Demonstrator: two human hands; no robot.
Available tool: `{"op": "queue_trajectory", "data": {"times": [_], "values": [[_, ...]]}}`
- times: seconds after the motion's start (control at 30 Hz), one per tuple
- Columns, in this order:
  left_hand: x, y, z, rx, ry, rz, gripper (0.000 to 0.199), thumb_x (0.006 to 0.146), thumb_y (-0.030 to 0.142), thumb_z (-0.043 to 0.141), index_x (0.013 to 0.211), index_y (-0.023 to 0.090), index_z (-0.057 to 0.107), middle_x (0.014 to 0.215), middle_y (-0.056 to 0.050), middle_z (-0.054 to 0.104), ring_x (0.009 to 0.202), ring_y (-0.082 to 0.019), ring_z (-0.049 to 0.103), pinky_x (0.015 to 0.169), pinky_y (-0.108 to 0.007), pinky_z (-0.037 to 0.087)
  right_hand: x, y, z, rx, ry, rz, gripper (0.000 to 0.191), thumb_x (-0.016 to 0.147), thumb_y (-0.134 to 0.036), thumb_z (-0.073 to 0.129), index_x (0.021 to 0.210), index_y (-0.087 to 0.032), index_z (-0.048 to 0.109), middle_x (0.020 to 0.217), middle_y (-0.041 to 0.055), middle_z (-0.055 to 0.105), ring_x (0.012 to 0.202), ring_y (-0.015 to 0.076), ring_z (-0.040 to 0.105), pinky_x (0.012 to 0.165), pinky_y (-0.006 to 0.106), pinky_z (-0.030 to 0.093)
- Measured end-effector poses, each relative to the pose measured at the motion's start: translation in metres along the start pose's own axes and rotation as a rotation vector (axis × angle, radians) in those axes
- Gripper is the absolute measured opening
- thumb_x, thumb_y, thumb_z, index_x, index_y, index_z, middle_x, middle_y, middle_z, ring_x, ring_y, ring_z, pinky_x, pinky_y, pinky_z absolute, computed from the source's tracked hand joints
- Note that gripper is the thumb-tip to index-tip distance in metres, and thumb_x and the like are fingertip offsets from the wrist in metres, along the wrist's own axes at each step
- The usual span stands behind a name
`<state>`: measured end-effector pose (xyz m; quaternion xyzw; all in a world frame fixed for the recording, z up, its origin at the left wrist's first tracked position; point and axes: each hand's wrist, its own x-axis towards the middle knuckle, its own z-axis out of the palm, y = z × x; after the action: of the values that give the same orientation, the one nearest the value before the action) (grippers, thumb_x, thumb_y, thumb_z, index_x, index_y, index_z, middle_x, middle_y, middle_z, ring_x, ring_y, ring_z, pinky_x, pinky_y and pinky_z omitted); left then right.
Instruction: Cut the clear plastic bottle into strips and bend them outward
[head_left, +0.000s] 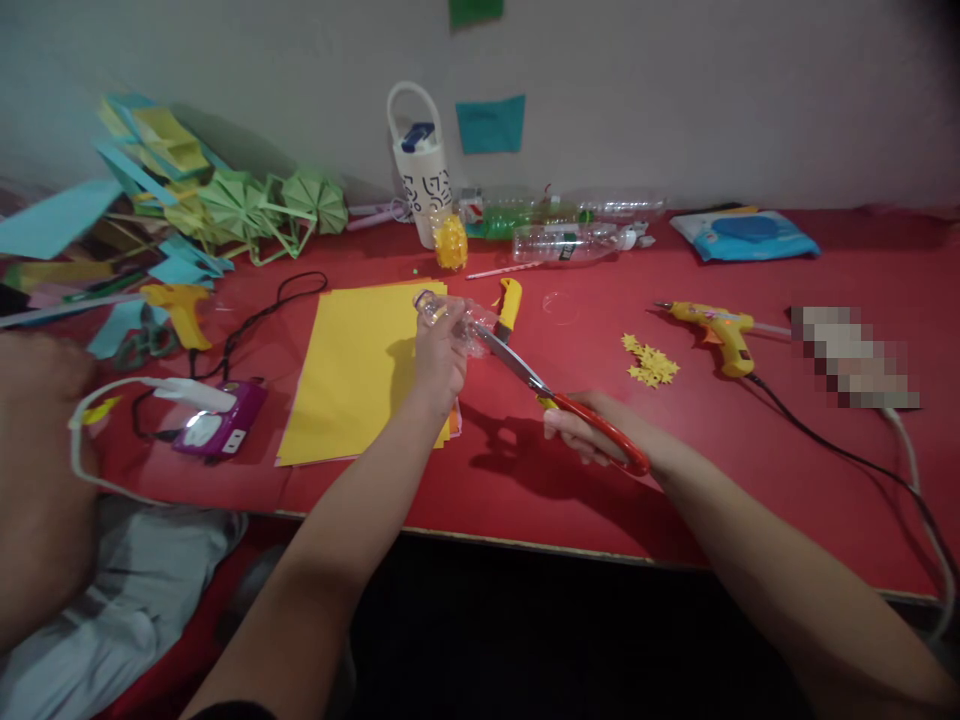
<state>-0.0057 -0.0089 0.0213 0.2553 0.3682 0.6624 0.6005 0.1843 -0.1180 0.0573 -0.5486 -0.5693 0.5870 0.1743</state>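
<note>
My left hand (442, 355) is closed around a clear plastic bottle piece (474, 325), its neck end pointing to the upper left. In my right hand (581, 430) is a pair of scissors (600, 432) with red handles, and their blades reach up to the plastic's right edge. Whether the blades touch or cut the plastic I cannot tell. Under my left hand lies a stack of yellow paper sheets (352, 370). Just behind the blades rests a yellow box cutter (510, 305).
Small yellow stars (651, 362) and a yellow glue gun (724, 335) lie on the right. Plastic bottles (566, 242), a white tumbler (424, 185) and a wipes pack (750, 236) stand or lie at the back. At left are a purple power strip (225, 420) and another person's arm (45, 480).
</note>
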Motion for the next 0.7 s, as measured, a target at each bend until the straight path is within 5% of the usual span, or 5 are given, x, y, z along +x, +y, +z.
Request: {"op": "queue_trajectory", "data": {"times": [0.13,0.7], "values": [[-0.0019,0.0022,0.0033,0.016,0.032,0.017,0.028,0.068,0.017,0.074,0.08,0.027,0.05,0.078,0.005,0.065,0.086,-0.015,0.065,0.071,-0.027,0.046,-0.0004,-0.0001,0.0008,-0.028,0.02,0.002,0.05,0.071,-0.068,0.062,0.064,-0.02,0.054,0.043,-0.0077,0.043,0.034,0.0067,0.041,0.037,0.022,0.034],[0.0008,0.0036,0.0059,-0.038,0.016,0.034,0.031,0.067,0.012,0.071,0.084,0.024,0.048,0.071,0.005,0.062,0.066,-0.01,0.058,0.065,-0.025,0.04,0.0003,-0.0063,0.0066,-0.048,0.057,0.1,0.055,0.069,-0.072,0.063,0.059,-0.021,0.047,0.037,-0.01,0.036,0.027,0.0046,0.036,0.031,0.019,0.03]]}}
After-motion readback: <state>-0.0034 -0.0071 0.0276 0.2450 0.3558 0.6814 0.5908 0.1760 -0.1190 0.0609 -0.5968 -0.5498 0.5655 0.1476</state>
